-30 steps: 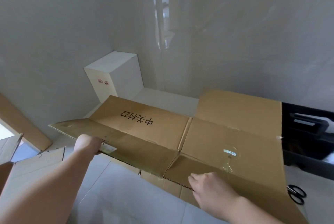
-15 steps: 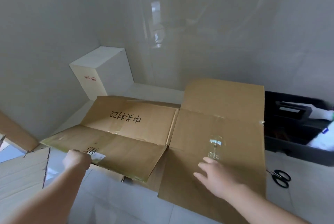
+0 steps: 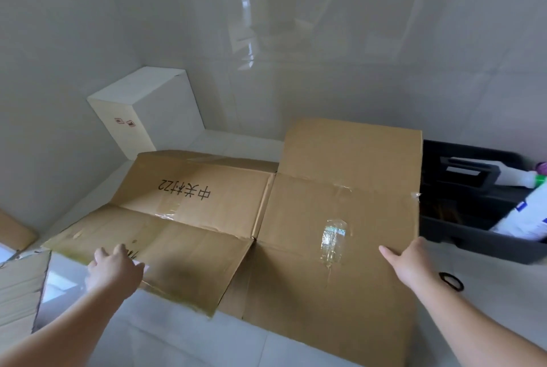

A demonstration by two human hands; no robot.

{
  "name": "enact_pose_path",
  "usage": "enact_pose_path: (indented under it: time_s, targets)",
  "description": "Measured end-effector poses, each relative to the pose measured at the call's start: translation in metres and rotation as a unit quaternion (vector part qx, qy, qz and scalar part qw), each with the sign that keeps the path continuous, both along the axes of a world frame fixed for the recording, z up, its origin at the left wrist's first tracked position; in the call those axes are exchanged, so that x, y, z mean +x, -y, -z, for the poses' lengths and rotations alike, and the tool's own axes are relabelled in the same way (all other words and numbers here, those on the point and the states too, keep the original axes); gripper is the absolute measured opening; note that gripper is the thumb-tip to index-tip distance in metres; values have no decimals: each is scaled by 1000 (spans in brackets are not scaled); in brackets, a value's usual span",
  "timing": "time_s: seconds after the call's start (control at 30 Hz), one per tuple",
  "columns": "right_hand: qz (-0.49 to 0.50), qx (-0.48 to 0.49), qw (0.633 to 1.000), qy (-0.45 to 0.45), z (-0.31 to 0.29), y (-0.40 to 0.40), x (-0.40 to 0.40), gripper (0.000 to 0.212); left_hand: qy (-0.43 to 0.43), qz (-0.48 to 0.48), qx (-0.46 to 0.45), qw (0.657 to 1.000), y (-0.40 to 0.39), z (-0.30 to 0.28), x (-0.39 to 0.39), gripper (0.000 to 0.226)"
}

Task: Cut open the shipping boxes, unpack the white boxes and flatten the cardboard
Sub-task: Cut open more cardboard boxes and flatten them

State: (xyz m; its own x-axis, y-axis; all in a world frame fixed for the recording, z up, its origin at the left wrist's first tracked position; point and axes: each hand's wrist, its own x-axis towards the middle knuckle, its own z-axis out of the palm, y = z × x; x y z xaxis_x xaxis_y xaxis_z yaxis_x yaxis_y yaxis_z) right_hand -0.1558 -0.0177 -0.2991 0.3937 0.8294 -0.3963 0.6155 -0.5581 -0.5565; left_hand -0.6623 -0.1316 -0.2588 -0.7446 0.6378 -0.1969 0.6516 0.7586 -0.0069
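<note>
A brown shipping box, flattened and printed with black characters, lies spread on the pale floor. My left hand rests on the near edge of its left flap, fingers spread on top beside a white label. My right hand grips the cardboard's right edge, thumb on top and fingers beyond the edge. A patch of clear tape sticks to the right panel. One white box stands upright in the far left corner against the wall.
A black crate holding white bottles sits right of the cardboard. Black scissors lie on the floor just past my right wrist. More brown cardboard lies at the left edge. Glossy walls close off the back and left.
The cardboard has dropped from a raised, tilted hold to lying flat on the floor. My right hand slid from the near edge across to the right edge. My left hand's fingers have spread.
</note>
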Motion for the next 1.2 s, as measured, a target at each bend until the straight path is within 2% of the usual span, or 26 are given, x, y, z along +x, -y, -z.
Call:
enact_pose_path:
  time_s: [0.07, 0.17, 0.3, 0.43, 0.53, 0.77, 0.87, 0.97, 1.03, 1.1, 1.13, 1.2]
  targets:
    - [-10, -3, 1000, 9, 1, 2, -1, 82, -88, 155, -25, 984, -13, 5, 35, 63]
    - [-27, -13, 999, 20, -3, 5, 1, 92, -72, 330, 36, 941, -48, 1, 103, 65]
    - [-50, -18, 998, 28, -14, 23, 2, 100, -19, 463, 90, 882, -88, -12, 196, 62]
    - [-73, -30, 997, 16, -11, 61, -2, 110, 33, 537, 56, 841, -89, -9, 245, 61]
    - [-78, -42, 996, -19, -4, 88, -4, 112, 34, 568, 32, 822, -78, 4, 255, 60]
    - [-88, -84, 992, -21, -1, 98, -3, 98, 25, 572, -50, 818, -59, 30, 250, 70]
    - [-96, -97, 989, -54, 3, 109, -1, 96, 22, 567, -21, 824, -52, 34, 250, 67]
    - [-113, -125, 977, -127, 14, 140, 0, 95, -21, 572, 37, 820, -42, 38, 249, 64]
    - [-144, -151, 972, -107, 21, 158, -2, 98, -13, 550, 29, 834, -42, 39, 246, 68]
    - [-179, -177, 968, -18, 22, 163, -4, 100, 18, 525, -36, 850, -45, 42, 244, 73]
    - [-181, -186, 966, 21, 22, 159, -6, 99, 26, 521, -78, 850, -46, 44, 244, 73]
    - [-161, -184, 969, 34, 25, 145, -6, 96, 35, 519, -130, 844, -45, 50, 242, 73]
